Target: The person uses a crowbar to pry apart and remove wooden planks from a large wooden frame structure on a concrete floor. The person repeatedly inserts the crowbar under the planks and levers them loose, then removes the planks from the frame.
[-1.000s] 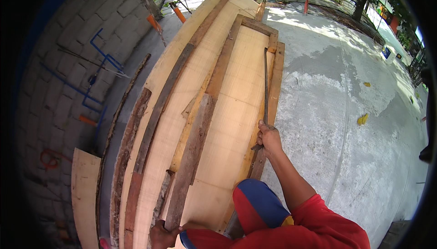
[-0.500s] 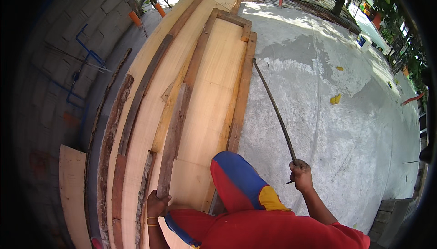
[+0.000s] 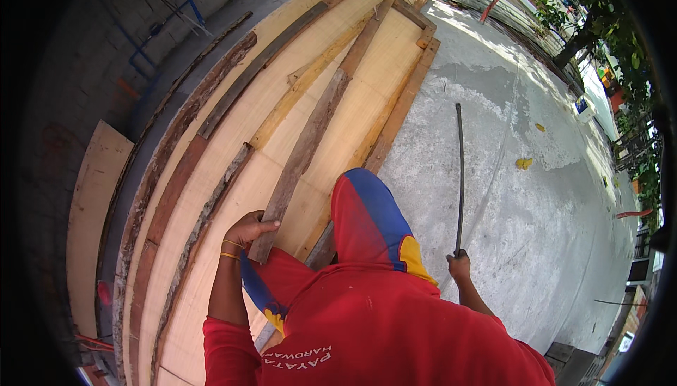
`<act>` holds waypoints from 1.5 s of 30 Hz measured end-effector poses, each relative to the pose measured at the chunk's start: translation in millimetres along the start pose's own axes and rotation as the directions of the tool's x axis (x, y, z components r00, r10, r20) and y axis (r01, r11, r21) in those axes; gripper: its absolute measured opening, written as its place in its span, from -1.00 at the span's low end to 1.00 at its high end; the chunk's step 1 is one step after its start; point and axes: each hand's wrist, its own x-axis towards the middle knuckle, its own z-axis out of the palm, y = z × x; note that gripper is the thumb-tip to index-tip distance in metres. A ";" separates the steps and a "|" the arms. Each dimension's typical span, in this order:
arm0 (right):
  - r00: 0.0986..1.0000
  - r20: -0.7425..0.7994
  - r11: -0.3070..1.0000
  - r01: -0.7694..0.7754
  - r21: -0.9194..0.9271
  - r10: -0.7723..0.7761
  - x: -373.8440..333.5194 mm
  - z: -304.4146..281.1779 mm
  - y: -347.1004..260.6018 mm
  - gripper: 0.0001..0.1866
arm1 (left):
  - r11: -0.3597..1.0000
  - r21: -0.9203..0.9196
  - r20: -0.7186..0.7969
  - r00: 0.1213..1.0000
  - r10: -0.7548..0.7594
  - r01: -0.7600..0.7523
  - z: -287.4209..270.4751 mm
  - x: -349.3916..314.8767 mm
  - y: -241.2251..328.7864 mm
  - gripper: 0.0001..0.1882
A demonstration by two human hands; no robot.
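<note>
My left hand (image 3: 247,229) is closed around the near end of a long weathered board (image 3: 305,153), its thumb lying over the top. That board rests lengthwise over pale plywood sheets (image 3: 233,164) and has its far end against a wooden frame piece (image 3: 370,37). In my right hand (image 3: 459,266) I grip a long, thin, dark metal bar (image 3: 460,174) near its lower end. The bar points away from me over the concrete, apart from the wood. My bent knee (image 3: 367,206) is beside the board, over the frame's near part.
More bark-edged boards (image 3: 187,129) lie along the plywood on the left. A separate plywood piece (image 3: 95,224) stands near the block wall (image 3: 53,153). Grey concrete floor (image 3: 522,224) spreads to the right, with yellow leaves (image 3: 523,164) and a white bucket (image 3: 584,109) farther off.
The bar's far tip has swung right, away from the frame's edge. The near end of the board in my left hand has shifted, and the whole view has turned.
</note>
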 end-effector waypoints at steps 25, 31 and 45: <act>0.799 0.055 0.661 0.454 0.597 -0.599 -59.2 -43.5 -373.9 -0.69 | 0.974 -0.228 -0.062 0.998 -0.012 -0.003 90.6 7.1 -53.4 -0.18; 0.509 0.853 0.927 -0.254 0.275 -0.113 -164.2 80.3 -397.6 -0.22 | 0.986 -0.118 0.021 0.993 0.119 -0.116 104.0 -58.5 -3.4 -0.20; 0.686 0.665 0.665 -0.351 0.659 -0.297 -234.6 18.1 -398.3 -0.38 | 0.864 0.004 0.278 0.830 0.483 -0.504 121.2 -114.4 77.5 -0.31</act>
